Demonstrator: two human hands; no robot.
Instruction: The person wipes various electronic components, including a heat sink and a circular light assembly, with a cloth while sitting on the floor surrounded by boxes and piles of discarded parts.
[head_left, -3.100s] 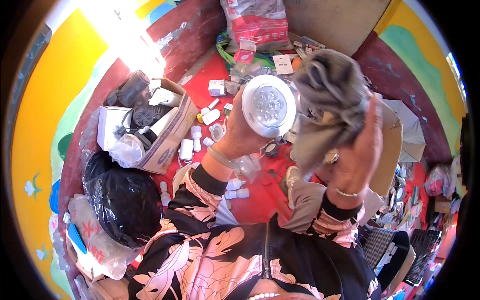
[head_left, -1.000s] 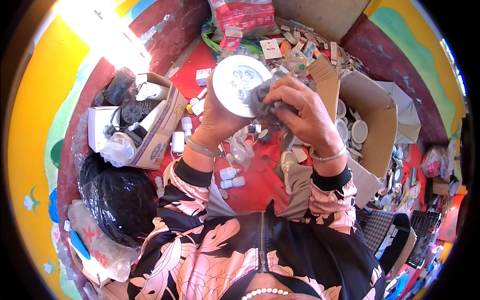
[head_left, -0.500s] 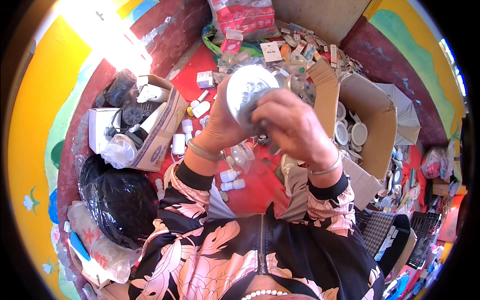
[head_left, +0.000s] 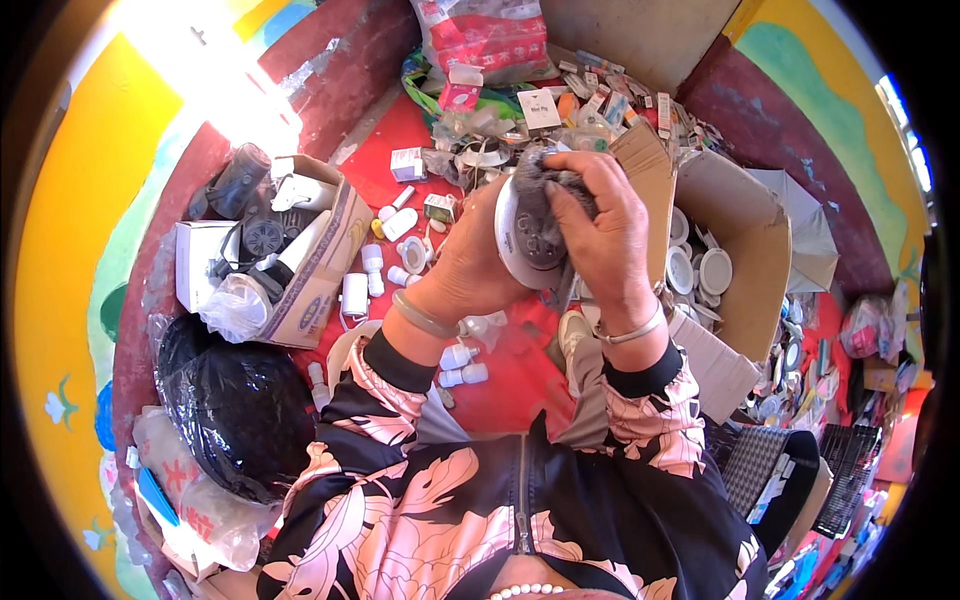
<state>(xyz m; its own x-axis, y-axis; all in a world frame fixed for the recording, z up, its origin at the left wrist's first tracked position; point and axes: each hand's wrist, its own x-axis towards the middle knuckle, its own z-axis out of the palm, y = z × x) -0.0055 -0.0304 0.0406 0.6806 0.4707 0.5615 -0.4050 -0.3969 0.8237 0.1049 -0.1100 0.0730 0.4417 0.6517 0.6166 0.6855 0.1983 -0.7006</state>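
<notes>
- At centre of the head view, I've the left hand (head_left: pixel 462 258) holding the white downlight (head_left: pixel 506 232), fingers mostly hidden behind it.
- Right hand (head_left: pixel 612 225) pinching the grey cloth (head_left: pixel 535 192) over its face: wiping under way, I'd judge, unfinished.
- Round white fittings (head_left: pixel 715 270) in the open carton (head_left: pixel 757 265): done or waiting, I can't tell.

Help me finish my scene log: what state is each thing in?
Round lamp: tilted, partly covered
Grey cloth: bunched, against the lamp
Left hand: gripping the lamp
Right hand: gripping the cloth
Left carton: open, filled
Right carton: open, white discs inside
Black plastic bag: bulging
</notes>
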